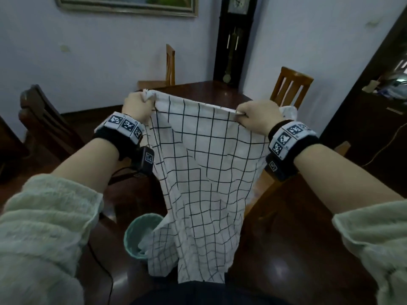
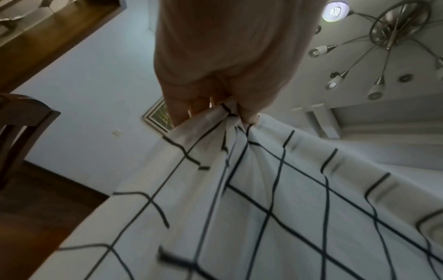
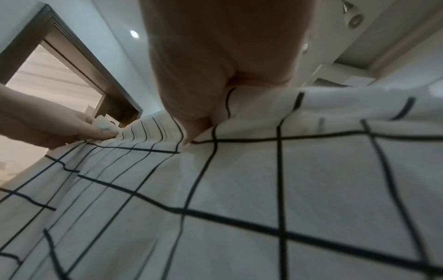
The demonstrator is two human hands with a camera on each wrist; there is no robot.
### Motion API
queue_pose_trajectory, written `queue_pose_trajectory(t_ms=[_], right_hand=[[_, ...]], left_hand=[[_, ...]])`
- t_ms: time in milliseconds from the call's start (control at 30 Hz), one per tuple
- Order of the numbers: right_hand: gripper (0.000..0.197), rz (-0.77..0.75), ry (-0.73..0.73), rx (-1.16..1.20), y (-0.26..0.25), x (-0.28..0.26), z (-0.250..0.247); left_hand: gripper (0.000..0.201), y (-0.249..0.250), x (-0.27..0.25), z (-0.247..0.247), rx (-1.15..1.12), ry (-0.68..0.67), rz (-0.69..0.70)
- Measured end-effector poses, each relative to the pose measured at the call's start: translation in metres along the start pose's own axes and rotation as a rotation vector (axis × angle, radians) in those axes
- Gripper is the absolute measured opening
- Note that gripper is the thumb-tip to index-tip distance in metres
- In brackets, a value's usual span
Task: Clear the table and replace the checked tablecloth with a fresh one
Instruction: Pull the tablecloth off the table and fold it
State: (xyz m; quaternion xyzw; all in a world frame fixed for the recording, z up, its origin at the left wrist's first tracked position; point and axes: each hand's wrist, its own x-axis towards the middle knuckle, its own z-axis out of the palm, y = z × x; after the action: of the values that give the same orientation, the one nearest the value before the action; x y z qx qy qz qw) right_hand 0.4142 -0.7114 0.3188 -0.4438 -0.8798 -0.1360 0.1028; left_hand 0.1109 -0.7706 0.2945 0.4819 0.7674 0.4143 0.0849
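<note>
The white checked tablecloth (image 1: 202,172) with thin dark lines hangs in the air in front of me, off the dark wooden table (image 1: 211,89). My left hand (image 1: 138,104) grips a bunched top corner, and my right hand (image 1: 257,116) pinches the top hem further right. In the left wrist view the fingers (image 2: 182,111) curl round gathered cloth (image 2: 251,199). The right wrist view shows my thumb pressed on the hem of the cloth (image 3: 311,180), with the left hand (image 3: 72,128) at the far corner. The cloth's lower end drapes by a teal basket (image 1: 134,236).
Wooden chairs stand round the table: one at the back (image 1: 170,62), one at the back right (image 1: 290,86), a dark one at the left (image 1: 44,119). A tall pendulum clock (image 1: 235,38) stands against the far wall. A dark cabinet (image 1: 378,102) fills the right side.
</note>
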Motion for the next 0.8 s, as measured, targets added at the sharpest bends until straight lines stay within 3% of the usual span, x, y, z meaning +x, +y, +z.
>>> queue_pose_trajectory(t_ms=[200,267,400,500,600,733,800], right_hand=[[0.029,0.136,0.392,-0.008,0.012,0.001,-0.034],[0.027,0.152,0.333,0.034,0.014,-0.002,-0.030],[0.021,0.291,-0.009,-0.017,0.019,-0.021,0.005],[0.018,0.406,-0.051,0.000,0.027,-0.027,0.009],[0.017,0.442,0.184,-0.055,0.038,-0.022,-0.024],[0.027,0.439,0.581,-0.033,0.044,-0.016,-0.061],[0.029,0.431,0.568,-0.050,0.041,-0.024,-0.050]], left_hand=[[0.037,0.043,0.012,0.001,-0.507,0.208,0.135],[0.040,0.048,0.015,0.005,-0.516,0.225,0.113],[0.036,0.027,0.017,0.029,-0.378,0.141,0.027],[0.027,0.021,0.018,0.035,-0.400,0.126,0.057],[0.035,0.047,0.017,0.016,-0.468,0.225,0.258],[0.032,0.077,0.015,-0.010,-0.506,0.484,0.375],[0.030,0.068,0.011,-0.001,-0.394,0.436,0.312]])
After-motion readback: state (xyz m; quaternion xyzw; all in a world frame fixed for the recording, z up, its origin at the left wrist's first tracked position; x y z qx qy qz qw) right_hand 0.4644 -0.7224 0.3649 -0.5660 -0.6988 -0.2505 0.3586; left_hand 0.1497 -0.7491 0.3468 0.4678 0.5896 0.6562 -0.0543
